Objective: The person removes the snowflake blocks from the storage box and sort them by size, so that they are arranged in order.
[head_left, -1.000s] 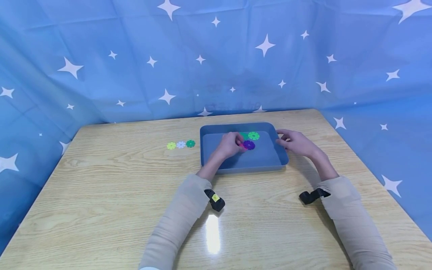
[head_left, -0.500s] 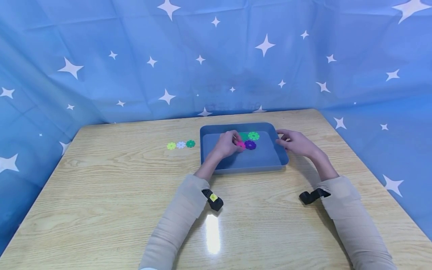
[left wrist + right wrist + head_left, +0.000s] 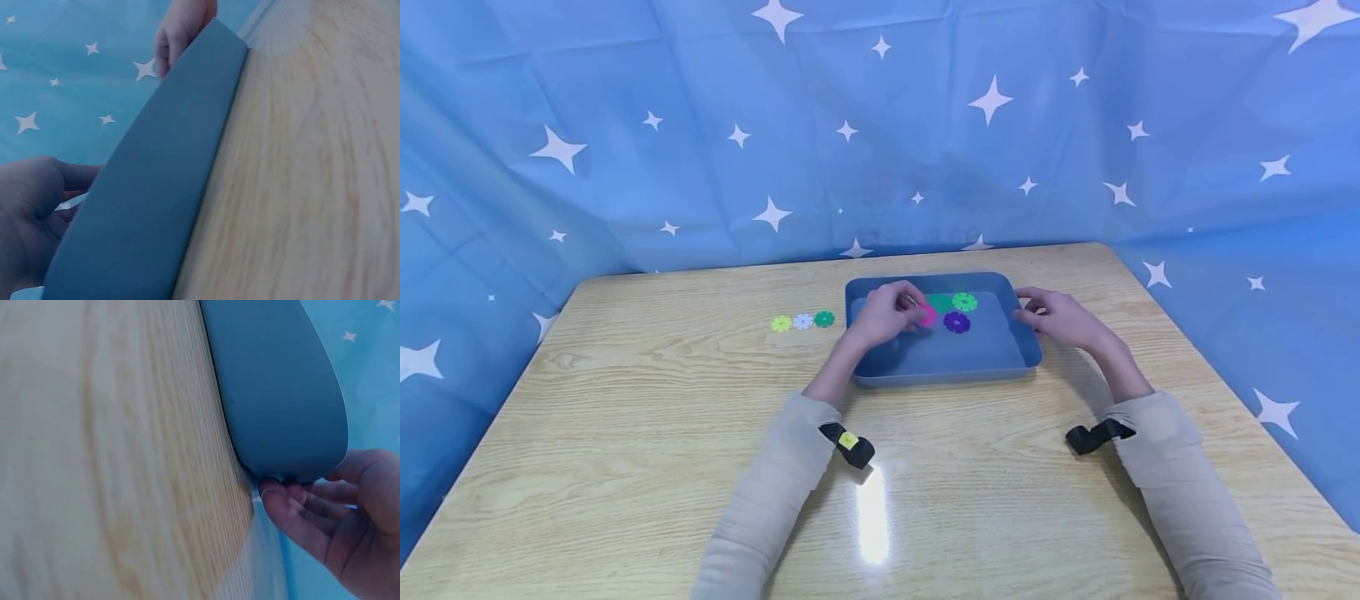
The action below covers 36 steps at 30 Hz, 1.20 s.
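My left hand (image 3: 886, 315) is over the left part of a blue-grey tray (image 3: 955, 362), pinching a pink snowflake disc (image 3: 928, 315) between thumb and fingers. Inside the tray lie a purple snowflake disc (image 3: 957, 322), a light green one (image 3: 965, 302) and a darker green one (image 3: 942, 302). At the tray's right end, my right hand (image 3: 1058, 318) holds the side wall. The right wrist view has the fingers against the outer wall (image 3: 281, 394) and the thumb up at the rim. In the left wrist view, the tray's front wall hides the discs and part of the left hand (image 3: 31, 212).
Left of the tray, a yellow disc (image 3: 782, 323), a white disc (image 3: 802, 322) and a green disc (image 3: 824, 319) lie in a row on the wooden table (image 3: 647, 433). Behind the table hangs a blue curtain (image 3: 700, 167) with white stars.
My left hand has drawn left with the pink disc, away from the purple disc, which now lies apart on the tray floor. My right hand has stayed at the tray's end.
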### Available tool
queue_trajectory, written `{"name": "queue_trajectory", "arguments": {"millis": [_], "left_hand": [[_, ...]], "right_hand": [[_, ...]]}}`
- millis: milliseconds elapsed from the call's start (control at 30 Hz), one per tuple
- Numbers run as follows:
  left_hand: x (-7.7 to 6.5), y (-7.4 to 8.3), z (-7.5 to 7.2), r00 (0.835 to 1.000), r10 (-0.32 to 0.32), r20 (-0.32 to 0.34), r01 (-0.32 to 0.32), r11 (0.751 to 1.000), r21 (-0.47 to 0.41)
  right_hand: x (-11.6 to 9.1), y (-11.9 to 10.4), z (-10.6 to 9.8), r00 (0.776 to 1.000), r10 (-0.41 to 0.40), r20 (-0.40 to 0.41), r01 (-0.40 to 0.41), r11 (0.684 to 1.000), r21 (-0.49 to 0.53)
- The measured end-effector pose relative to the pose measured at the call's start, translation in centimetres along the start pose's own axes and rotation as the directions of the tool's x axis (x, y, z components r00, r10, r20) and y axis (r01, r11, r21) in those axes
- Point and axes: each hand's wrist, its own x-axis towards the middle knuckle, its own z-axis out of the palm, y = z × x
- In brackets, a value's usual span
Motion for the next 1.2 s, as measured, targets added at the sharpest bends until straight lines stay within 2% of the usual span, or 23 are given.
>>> {"name": "queue_trajectory", "arguments": {"millis": [167, 267, 367, 700, 967, 1100, 1200], "left_hand": [[-0.8, -0.1, -1.8, 0.998, 0.007, -0.07, -0.012, 0.998, -0.06], [-1.4, -0.1, -3.1, 0.994, -0.003, -0.11, -0.01, 0.992, -0.122], [-2.0, -0.5, -4.6, 0.988, -0.019, -0.151, -0.004, 0.989, -0.147], [-4.9, -3.5, -9.6, 0.968, -0.071, -0.24, 0.049, 0.994, -0.1], [-7.6, -6.0, -13.5, 0.944, -0.169, -0.284, 0.181, 0.983, 0.017], [-9.0, -6.8, -15.0, 0.929, -0.228, -0.291, 0.257, 0.964, 0.065], [-9.8, -7.2, -15.6, 0.908, -0.279, -0.313, 0.327, 0.938, 0.113]], "right_hand": [[-0.1, 0.0, 0.0, 1.0, 0.002, 0.001, -0.002, 1.0, -0.01], [-0.1, -0.1, 0.0, 1.0, 0.002, -0.002, -0.002, 1.0, -0.01], [-0.1, -0.2, 0.0, 1.0, 0.005, -0.005, -0.005, 1.0, -0.011], [-0.2, -0.2, -0.1, 1.0, 0.004, 0.0, -0.004, 1.0, -0.011], [-0.2, -0.2, 0.0, 1.0, 0.006, 0.001, -0.006, 1.0, -0.002], [-0.1, -0.3, 0.0, 1.0, 0.008, -0.002, -0.008, 1.0, -0.002], [-0.1, -0.3, 0.0, 1.0, 0.009, -0.003, -0.009, 1.0, -0.005]]}}
